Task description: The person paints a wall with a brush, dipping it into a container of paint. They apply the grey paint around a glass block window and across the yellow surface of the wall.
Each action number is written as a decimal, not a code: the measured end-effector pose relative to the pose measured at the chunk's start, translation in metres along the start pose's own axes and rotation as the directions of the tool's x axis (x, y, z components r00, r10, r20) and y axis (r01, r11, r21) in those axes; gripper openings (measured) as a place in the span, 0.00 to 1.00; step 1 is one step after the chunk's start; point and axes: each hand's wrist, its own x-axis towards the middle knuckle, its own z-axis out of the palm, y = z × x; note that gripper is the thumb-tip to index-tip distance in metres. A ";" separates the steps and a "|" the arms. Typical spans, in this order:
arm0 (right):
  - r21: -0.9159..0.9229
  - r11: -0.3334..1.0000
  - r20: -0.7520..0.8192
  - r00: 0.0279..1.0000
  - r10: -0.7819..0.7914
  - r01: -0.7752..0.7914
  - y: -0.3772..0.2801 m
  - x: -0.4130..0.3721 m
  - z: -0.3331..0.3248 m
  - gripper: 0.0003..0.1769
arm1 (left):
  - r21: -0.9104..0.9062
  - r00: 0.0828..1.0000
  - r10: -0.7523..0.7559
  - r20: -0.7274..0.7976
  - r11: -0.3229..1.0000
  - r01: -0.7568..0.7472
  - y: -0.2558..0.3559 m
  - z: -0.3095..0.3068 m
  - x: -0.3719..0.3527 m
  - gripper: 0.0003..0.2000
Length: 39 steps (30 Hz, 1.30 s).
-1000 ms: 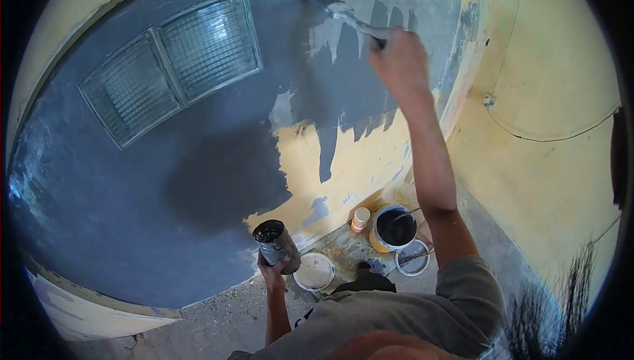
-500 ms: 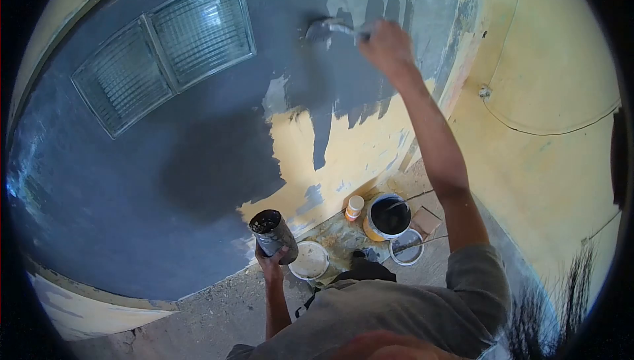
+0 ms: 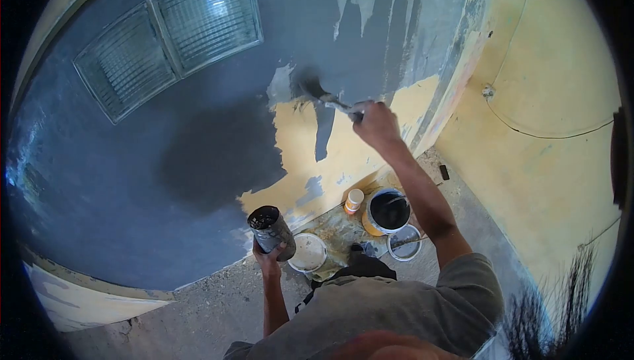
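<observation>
My right hand (image 3: 378, 127) is closed around the handle of a paintbrush (image 3: 330, 100). Its dark bristles touch, or come very near, the wall (image 3: 218, 116), just above the ragged edge where dark grey paint meets bare yellow (image 3: 356, 135). Low on the left, my left hand (image 3: 269, 259) grips a paint-smeared can (image 3: 274, 234) from below and the side. The can is tilted slightly, and its open top shows dark paint inside.
Two glass-block panes (image 3: 208, 13) sit in the wall. On the floor by my feet stand a bucket of dark paint (image 3: 389, 211), a small white-capped bottle (image 3: 354, 200) and round lids (image 3: 308, 252), (image 3: 404, 242). A yellow side wall (image 3: 548, 83) carries a thin cable.
My right hand has brought the brush downward from the upper wall to the lower paint edge. Grey now covers more of the wall there. My left hand still holds the can in nearly the same place.
</observation>
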 end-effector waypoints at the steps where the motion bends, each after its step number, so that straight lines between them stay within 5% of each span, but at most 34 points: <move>1: 0.001 1.000 0.030 1.000 0.007 -0.007 -0.003 -0.002 -0.013 0.12 | -0.001 1.000 -0.002 -0.002 1.000 0.002 -0.003 -0.002 0.001 0.39; 5: -0.105 0.983 -0.447 0.876 -0.180 0.148 -0.023 0.048 -0.066 0.08 | 0.029 1.000 -0.023 0.007 0.999 0.023 -0.006 -0.005 0.001 0.38; 10: 0.073 0.973 -0.620 0.774 -0.126 0.217 -0.053 0.048 -0.095 0.08 | 0.036 1.000 0.026 -0.004 0.999 -0.026 -0.004 -0.003 0.001 0.36; 12: 0.052 0.960 -0.607 0.772 -0.190 0.277 -0.033 0.041 -0.050 0.08 | 0.012 0.999 0.035 -0.008 0.999 -0.035 -0.010 -0.006 -0.001 0.36; 14: -0.044 0.993 -0.311 0.943 -0.116 0.108 -0.001 0.024 0.026 0.06 | 0.030 1.000 0.006 -0.007 1.000 -0.005 -0.009 -0.006 -0.004 0.36; 16: 0.008 0.999 -0.046 0.998 -0.036 0.037 0.016 -0.019 0.077 0.09 | 0.064 1.000 -0.023 -0.004 0.998 0.024 -0.007 -0.013 -0.010 0.36; 18: 0.018 0.999 0.059 0.998 0.035 -0.036 0.028 -0.049 0.097 0.10 | 0.046 1.000 -0.006 0.009 0.999 0.005 -0.005 -0.014 -0.009 0.36; 24: -0.014 0.999 -0.172 0.984 -0.044 0.043 -0.009 -0.007 0.064 0.06 | 0.077 1.000 -0.023 -0.009 0.997 0.024 0.007 -0.021 -0.005 0.37; 28: 0.282 0.911 -0.534 0.838 -0.111 0.300 -0.030 0.003 0.017 0.04 | 0.115 0.999 -0.023 -0.045 0.993 0.028 0.007 -0.022 -0.001 0.36; 31: 0.410 0.862 -0.600 0.800 0.008 0.299 -0.038 -0.005 0.013 0.04 | 0.066 0.999 0.008 -0.051 0.998 -0.005 0.001 -0.018 0.005 0.37; 36: 0.045 0.989 -0.261 0.958 -0.122 0.139 -0.009 -0.042 0.148 0.04 | 0.030 0.998 -0.012 -0.055 0.999 0.014 -0.001 -0.017 0.003 0.38; 39: 0.101 0.992 -0.060 0.996 -0.070 0.076 0.005 -0.088 0.168 0.04 | 0.033 1.000 0.020 -0.004 0.999 -0.020 0.005 -0.016 0.005 0.39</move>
